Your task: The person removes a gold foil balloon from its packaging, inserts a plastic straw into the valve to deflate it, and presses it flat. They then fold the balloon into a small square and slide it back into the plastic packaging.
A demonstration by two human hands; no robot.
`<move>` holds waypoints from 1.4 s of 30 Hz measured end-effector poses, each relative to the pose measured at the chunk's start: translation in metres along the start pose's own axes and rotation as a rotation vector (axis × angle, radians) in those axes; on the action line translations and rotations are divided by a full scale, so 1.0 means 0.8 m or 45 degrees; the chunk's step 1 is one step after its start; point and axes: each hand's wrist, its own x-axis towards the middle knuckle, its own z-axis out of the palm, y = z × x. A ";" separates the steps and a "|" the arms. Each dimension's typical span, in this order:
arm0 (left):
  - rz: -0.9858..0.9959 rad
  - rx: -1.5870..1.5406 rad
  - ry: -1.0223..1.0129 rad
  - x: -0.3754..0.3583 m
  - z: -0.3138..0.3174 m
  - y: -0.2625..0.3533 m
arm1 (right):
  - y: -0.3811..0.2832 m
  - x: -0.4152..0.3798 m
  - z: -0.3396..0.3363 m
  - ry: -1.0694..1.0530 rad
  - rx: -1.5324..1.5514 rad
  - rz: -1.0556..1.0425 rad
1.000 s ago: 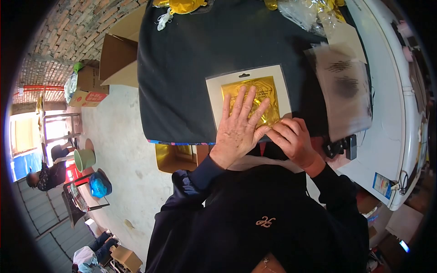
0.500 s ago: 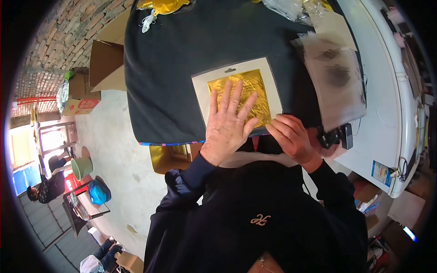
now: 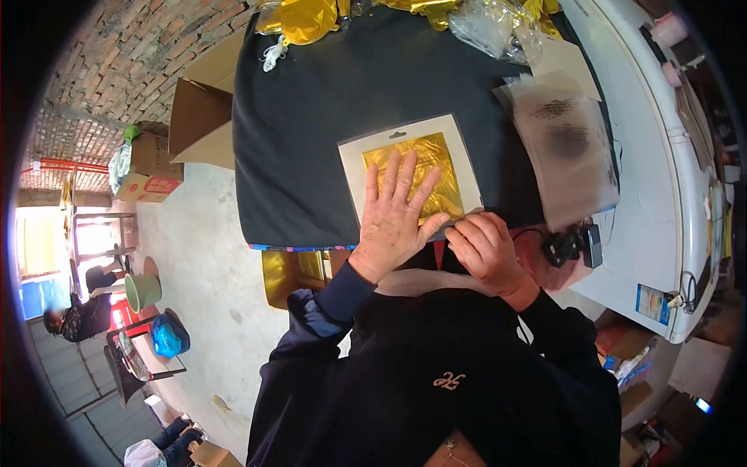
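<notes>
A flat package point(image 3: 352, 159) lies on the black-covered table near its front edge. It has a white card with a hang hole and a shiny folded gold foil square point(image 3: 445, 167), apparently inside a clear plastic bag. My left hand point(image 3: 391, 226) is laid flat over the foil, fingers spread, pressing on it. At the package's lower right corner my right hand point(image 3: 486, 251) has its fingers closed in a pinch on the bag's bottom edge. The pinched part is mostly hidden behind those fingers.
A stack of clear plastic bags point(image 3: 576, 159) lies on the right. Gold foil pieces point(image 3: 311, 22) and crumpled clear plastic point(image 3: 494, 31) sit at the far edge. A black device point(image 3: 568, 245) is beside the white surface point(image 3: 622, 265). Cardboard boxes point(image 3: 202, 121) stand left.
My right hand has slid left along the package's bottom edge, closer to my left thumb. My left hand stays flat on the foil. The whole view has shifted slightly.
</notes>
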 end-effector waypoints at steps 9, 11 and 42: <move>-0.023 -0.018 0.065 0.005 0.002 0.002 | 0.009 0.011 0.010 0.040 -0.007 -0.029; -0.029 0.015 0.082 0.010 0.003 0.000 | 0.010 0.016 0.013 0.077 -0.013 -0.019; 0.129 0.120 -0.016 0.038 -0.003 -0.016 | -0.014 0.030 0.029 0.072 0.030 0.086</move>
